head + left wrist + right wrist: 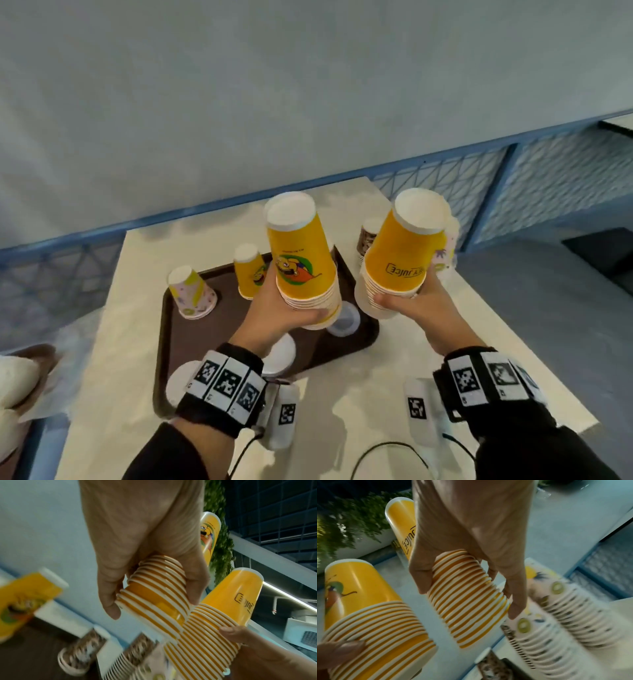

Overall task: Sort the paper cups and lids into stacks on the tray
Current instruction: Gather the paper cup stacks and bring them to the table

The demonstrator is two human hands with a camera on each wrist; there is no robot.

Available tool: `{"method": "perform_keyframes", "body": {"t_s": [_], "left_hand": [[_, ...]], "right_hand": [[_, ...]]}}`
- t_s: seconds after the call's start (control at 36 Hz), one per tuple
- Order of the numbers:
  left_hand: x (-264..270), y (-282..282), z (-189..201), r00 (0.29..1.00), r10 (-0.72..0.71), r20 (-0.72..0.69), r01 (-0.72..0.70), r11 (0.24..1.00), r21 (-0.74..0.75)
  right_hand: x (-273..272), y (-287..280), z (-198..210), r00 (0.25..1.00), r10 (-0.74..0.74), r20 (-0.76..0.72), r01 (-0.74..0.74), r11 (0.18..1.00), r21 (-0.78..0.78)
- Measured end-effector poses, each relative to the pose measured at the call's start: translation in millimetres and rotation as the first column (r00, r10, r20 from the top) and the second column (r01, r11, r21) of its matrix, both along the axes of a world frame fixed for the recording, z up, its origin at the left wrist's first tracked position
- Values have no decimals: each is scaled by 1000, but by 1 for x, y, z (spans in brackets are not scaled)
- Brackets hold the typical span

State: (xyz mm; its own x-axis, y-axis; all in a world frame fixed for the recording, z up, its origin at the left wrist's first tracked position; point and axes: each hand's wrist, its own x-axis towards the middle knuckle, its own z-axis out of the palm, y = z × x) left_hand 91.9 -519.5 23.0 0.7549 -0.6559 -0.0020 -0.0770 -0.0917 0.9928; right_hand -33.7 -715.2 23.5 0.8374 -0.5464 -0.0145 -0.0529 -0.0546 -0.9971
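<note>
My left hand grips an upside-down stack of yellow cartoon cups by its rims, raised over the brown tray. My right hand holds a second inverted yellow cup stack just past the tray's right edge. In the left wrist view my left hand has thumb and fingers round the left stack's rims, with the right stack touching beside it. The right wrist view shows my right hand curled round the right stack's rims.
On the tray stand a pink patterned cup stack and a small yellow cup stack, with white lids near its front and right. A brown cup stack and pink stacks stand on the white table behind.
</note>
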Motion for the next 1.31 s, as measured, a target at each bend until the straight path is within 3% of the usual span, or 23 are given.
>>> {"method": "perform_keyframes", "body": {"t_s": [0.19, 0.36, 0.56, 0.75, 1.0, 1.31], "left_hand": [[-38, -89, -47, 989, -97, -116, 98, 995, 1], [-58, -137, -88, 986, -42, -162, 52, 997, 55], [-61, -157, -122, 994, 37, -103, -24, 992, 125], [-63, -165, -127, 999, 42, -1, -41, 967, 253], [-61, -170, -132, 995, 89, 50, -100, 948, 302], [-61, -155, -117, 999, 4, 43, -18, 942, 335]], "right_hand": [[-40, -58, -39, 994, -81, -67, 85, 995, 59], [-50, -86, -69, 984, -132, -124, 145, 984, 102], [-50, -106, -94, 964, -140, -226, 160, 984, 72], [-44, -119, -105, 954, -181, -241, 196, 980, 37], [-37, -128, -113, 945, -160, -286, 158, 987, -29], [-55, -116, -95, 939, -192, -284, 163, 979, -120]]}}
